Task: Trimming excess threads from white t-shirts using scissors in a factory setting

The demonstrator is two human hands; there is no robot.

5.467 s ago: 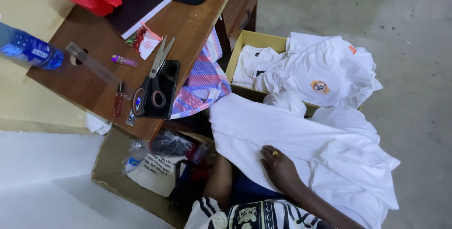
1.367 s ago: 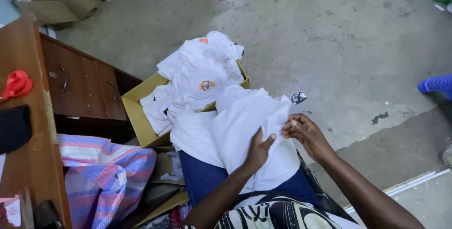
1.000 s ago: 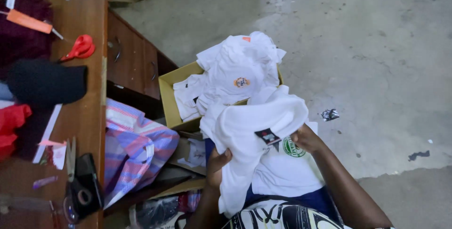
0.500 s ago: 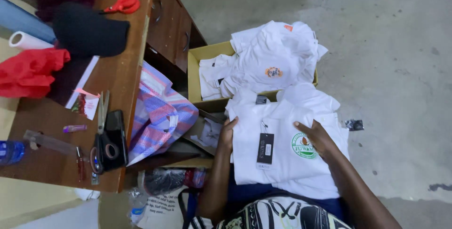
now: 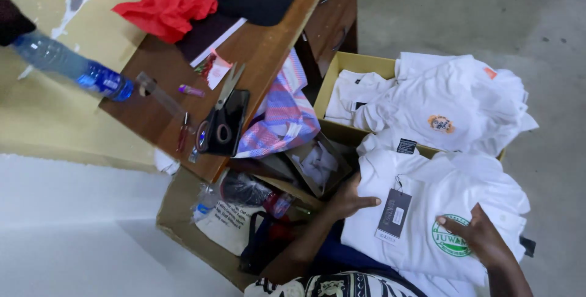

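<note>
A white polo shirt (image 5: 421, 211) lies spread on my lap, collar away from me, with a dark hang tag (image 5: 394, 216) and a round green badge (image 5: 452, 239) on its chest. My left hand (image 5: 349, 200) grips the shirt's left edge next to the tag. My right hand (image 5: 479, 241) rests flat on the shirt just right of the green badge. Beyond the shirt, a yellow cardboard box (image 5: 343, 71) holds more white shirts (image 5: 439, 105), one with an orange badge.
A wooden desk (image 5: 244, 59) stands to the left, carrying scissors (image 5: 220, 114) on a black pouch, red cloth (image 5: 165, 10), a black cloth and a water bottle (image 5: 73, 68). A striped plaid cloth (image 5: 281, 117) hangs off it. An open carton (image 5: 195, 224) with bags sits below. Grey concrete floor lies beyond.
The bunched shirt has been turned and laid flat on my lap, front up. My hands have moved from holding it up to pressing on its sides. The view swung left toward the desk.
</note>
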